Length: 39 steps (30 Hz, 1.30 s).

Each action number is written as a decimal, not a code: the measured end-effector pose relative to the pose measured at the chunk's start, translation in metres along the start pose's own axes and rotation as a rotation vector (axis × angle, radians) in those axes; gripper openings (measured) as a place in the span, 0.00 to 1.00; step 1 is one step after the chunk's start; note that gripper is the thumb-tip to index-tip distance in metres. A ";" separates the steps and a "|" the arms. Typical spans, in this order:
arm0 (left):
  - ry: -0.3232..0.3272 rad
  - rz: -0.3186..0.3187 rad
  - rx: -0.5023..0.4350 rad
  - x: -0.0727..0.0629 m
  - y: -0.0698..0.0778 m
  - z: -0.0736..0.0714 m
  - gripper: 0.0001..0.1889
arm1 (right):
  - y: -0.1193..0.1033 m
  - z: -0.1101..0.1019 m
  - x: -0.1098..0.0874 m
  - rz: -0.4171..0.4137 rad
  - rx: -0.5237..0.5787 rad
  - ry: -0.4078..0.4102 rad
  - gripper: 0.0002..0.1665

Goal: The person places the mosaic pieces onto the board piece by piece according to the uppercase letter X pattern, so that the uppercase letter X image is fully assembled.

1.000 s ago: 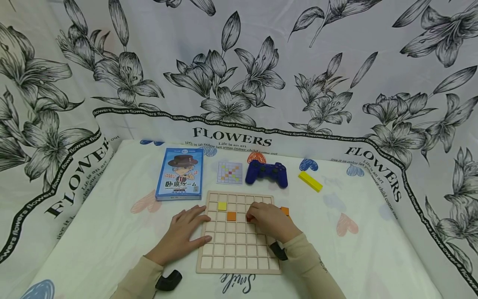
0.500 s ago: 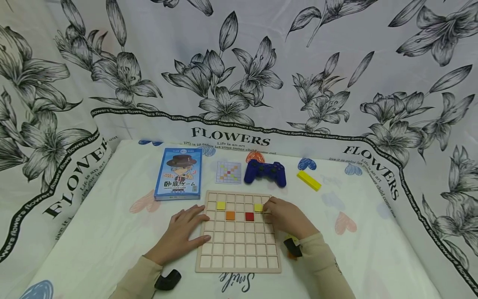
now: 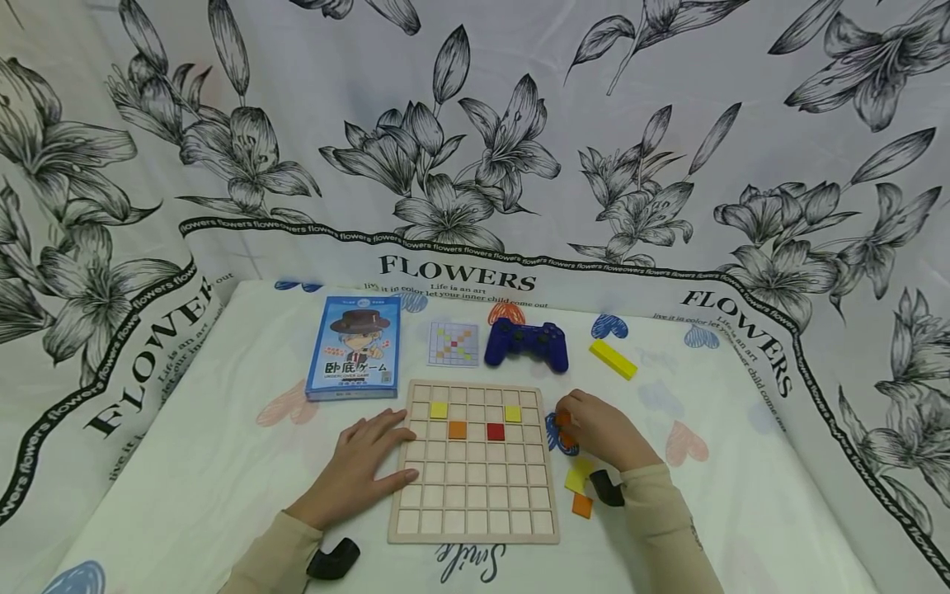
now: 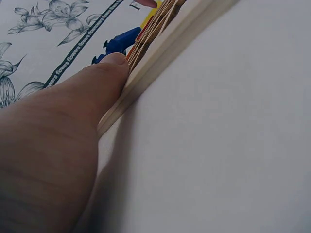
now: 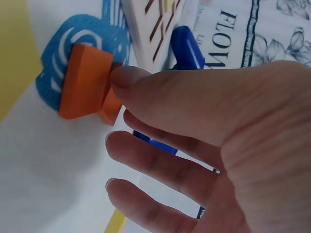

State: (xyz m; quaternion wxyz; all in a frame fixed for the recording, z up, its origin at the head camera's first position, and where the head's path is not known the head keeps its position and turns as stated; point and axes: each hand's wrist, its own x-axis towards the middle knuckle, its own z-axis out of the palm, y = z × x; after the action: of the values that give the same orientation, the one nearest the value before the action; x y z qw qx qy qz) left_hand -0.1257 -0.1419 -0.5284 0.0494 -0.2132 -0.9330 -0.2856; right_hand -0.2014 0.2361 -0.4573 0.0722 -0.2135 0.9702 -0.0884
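A wooden grid board (image 3: 475, 498) lies flat, with two yellow tiles, an orange tile (image 3: 457, 430) and a red tile (image 3: 496, 431) in its upper cells. My left hand (image 3: 364, 466) rests at the board's left edge, fingers spread; in the left wrist view the thumb (image 4: 104, 82) touches its rim. Right of the board, my right hand (image 3: 604, 427) pinches at small orange tiles (image 5: 85, 82) on the cloth. Thumb and index finger close on one; the index fingertip is hidden behind it. Nearer me lie a loose yellow tile (image 3: 578, 476) and an orange one (image 3: 582, 505).
Behind the board stand a blue game box (image 3: 353, 351), a small pattern card (image 3: 453, 344), a dark blue game controller (image 3: 527, 345) and a yellow bar (image 3: 613, 360). A flower-printed curtain (image 3: 460, 165) closes off the back. Black wrist-worn pieces (image 3: 334, 559) sit below the sleeves.
My right hand has drawn back rightward from the board to the loose orange tiles. The red tile and right yellow tile, first covered by it, now show in their cells. The left hand stays.
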 end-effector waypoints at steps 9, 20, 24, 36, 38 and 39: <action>-0.005 -0.011 0.004 0.000 0.001 -0.001 0.28 | 0.006 0.003 0.002 -0.011 0.005 0.007 0.11; -0.008 -0.021 0.004 0.000 0.001 0.000 0.28 | 0.006 0.003 0.002 -0.025 0.008 0.023 0.10; -0.009 -0.023 0.003 0.000 0.001 0.000 0.28 | 0.006 0.005 0.003 -0.017 -0.004 0.025 0.09; 0.008 -0.007 0.009 -0.001 0.000 0.001 0.27 | 0.005 0.007 0.005 -0.005 -0.029 0.008 0.05; 0.001 -0.015 0.008 -0.001 0.000 0.001 0.27 | 0.006 0.007 0.006 -0.014 -0.038 0.009 0.05; -0.002 -0.016 0.006 -0.001 0.000 0.001 0.27 | 0.005 0.007 0.006 -0.016 -0.039 0.007 0.05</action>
State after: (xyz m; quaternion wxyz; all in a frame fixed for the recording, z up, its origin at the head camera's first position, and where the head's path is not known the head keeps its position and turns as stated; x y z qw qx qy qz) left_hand -0.1249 -0.1419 -0.5289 0.0468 -0.2058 -0.9356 -0.2831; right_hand -0.2078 0.2371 -0.4657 0.0636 -0.2225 0.9703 -0.0707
